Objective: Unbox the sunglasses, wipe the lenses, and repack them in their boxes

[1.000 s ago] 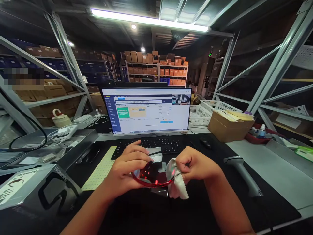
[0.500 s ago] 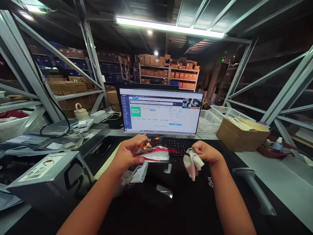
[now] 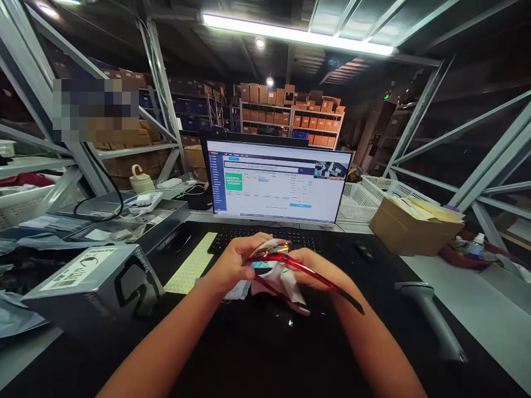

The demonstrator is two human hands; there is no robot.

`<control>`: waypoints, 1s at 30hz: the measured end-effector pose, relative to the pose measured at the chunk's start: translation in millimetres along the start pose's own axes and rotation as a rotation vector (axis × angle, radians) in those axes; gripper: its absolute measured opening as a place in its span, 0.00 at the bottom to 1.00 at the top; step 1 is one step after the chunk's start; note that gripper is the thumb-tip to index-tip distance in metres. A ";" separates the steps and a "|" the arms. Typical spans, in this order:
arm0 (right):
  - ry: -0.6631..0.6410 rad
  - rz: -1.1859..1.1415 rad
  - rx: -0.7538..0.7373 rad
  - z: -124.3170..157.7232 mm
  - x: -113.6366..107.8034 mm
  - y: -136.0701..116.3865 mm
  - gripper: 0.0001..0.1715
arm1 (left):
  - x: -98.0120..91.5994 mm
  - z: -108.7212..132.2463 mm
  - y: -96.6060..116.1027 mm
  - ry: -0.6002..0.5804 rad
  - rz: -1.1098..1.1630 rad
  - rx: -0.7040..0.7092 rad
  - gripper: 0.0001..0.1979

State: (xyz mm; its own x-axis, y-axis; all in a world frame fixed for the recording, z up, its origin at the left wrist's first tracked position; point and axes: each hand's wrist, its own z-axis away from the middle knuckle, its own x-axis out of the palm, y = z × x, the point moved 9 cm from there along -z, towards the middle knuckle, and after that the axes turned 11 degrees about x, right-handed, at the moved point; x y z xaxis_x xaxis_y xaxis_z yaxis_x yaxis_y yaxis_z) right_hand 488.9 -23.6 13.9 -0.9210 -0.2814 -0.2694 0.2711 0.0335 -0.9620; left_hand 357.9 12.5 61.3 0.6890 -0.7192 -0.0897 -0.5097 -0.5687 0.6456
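Red-framed glasses [image 3: 309,271] with dark temple tips are held above the black desk mat, their arms pointing toward me and to the right. My left hand [image 3: 238,260] grips the frame at its left side, thumb and fingers closed. My right hand [image 3: 313,265] is behind the glasses, closed on a pale cleaning cloth [image 3: 284,282] that is up against the lenses. The red temple partly hides the right fingers. Below the left hand lies a clear plastic wrapper [image 3: 238,290].
A monitor [image 3: 277,188] and a black keyboard [image 3: 226,237] stand ahead. To the left are a grey box [image 3: 95,298] and a yellow sticker sheet [image 3: 191,265]. On the right lie a mouse [image 3: 364,250], a barcode scanner [image 3: 431,318] and a cardboard box [image 3: 415,226].
My right hand has moved left with the cloth, from well apart to the glasses. The glasses have turned, so their arms now point toward me and rightward.
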 end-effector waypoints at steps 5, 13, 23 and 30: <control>-0.078 -0.130 0.009 -12.8 44.8 5.7 0.28 | 5.6 2.0 -1.4 0.020 0.026 -0.030 0.33; -0.240 -0.167 0.150 5.3 33.0 1.2 0.36 | -29.2 -1.3 7.5 0.274 0.065 0.040 0.29; -0.201 -0.052 0.137 22.3 -11.0 3.8 0.30 | -30.4 -0.4 7.5 0.261 0.050 0.027 0.28; -0.200 -0.024 0.051 48.9 -56.4 1.0 0.33 | -67.9 -0.9 7.2 0.350 0.074 0.066 0.26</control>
State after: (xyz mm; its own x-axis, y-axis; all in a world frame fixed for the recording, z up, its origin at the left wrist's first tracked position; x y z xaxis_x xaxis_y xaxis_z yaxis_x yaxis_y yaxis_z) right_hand 554.8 -54.5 30.4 -0.8547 -0.4669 -0.2271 0.2684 -0.0229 -0.9630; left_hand 307.9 57.5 72.7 0.7778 -0.5858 0.2279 -0.5891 -0.5530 0.5892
